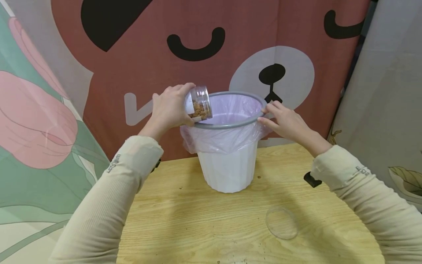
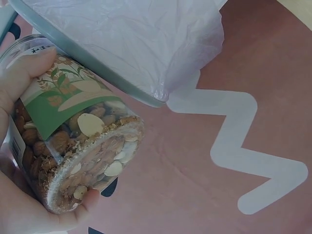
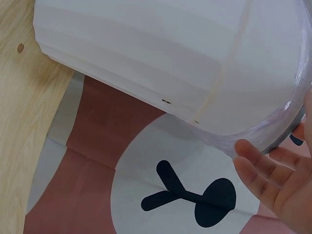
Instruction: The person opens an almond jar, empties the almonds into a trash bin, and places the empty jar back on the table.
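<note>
My left hand (image 1: 171,106) grips a clear plastic jar (image 1: 200,104) of nuts, tilted on its side with its mouth over the left rim of a white trash can (image 1: 227,168). In the left wrist view, almonds and pale seeds (image 2: 90,126) show through the jar, behind a green floral label (image 2: 73,100). The trash can stands upright, lined with a pale purple bag (image 1: 217,139) folded over its grey rim (image 1: 217,127). At the right side, my right hand (image 1: 287,121) holds this rim between thumb and fingers. Part of the jar's mouth is hidden in the left wrist view.
A clear round lid (image 1: 281,223) lies on the wooden table (image 1: 197,227), right of the middle, with small crumbs scattered around. Behind the trash can hangs a red cloth (image 1: 138,55) printed with a bear face. A pale curtain (image 1: 389,91) hangs at right.
</note>
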Motion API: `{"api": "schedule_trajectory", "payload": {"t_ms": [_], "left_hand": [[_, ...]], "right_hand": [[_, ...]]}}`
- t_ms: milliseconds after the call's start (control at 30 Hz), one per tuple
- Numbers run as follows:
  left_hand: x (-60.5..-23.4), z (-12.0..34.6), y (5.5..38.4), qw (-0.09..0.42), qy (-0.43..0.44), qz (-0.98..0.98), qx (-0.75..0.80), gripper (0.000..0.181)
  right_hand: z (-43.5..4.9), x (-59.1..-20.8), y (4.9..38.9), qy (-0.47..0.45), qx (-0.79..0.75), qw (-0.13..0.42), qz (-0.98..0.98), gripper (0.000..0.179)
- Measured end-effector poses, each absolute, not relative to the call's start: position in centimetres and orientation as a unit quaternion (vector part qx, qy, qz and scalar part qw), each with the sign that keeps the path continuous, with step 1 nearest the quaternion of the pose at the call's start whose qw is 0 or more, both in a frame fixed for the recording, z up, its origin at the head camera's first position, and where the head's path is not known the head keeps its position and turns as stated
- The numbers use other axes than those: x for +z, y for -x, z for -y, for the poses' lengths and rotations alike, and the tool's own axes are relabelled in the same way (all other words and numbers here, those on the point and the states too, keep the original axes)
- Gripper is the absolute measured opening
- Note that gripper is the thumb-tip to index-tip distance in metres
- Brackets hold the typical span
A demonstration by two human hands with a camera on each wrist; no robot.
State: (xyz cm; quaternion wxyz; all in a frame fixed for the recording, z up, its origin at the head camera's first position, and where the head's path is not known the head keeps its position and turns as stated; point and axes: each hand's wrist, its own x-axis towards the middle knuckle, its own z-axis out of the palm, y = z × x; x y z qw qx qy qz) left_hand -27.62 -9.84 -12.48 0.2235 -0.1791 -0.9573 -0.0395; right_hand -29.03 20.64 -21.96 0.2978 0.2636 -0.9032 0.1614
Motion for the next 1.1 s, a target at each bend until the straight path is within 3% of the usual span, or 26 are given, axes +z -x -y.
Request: {"api": "schedule_trajectory", "payload": {"t_ms": [1100], "left_hand": [[-12.28, 9.28, 27.65, 0.239, 0.189, 0.953, 0.005, 0.091]], "right_hand": [[-20.66, -22.05, 29.08, -0.266, 0.161, 0.301, 0.902, 0.023]]}}
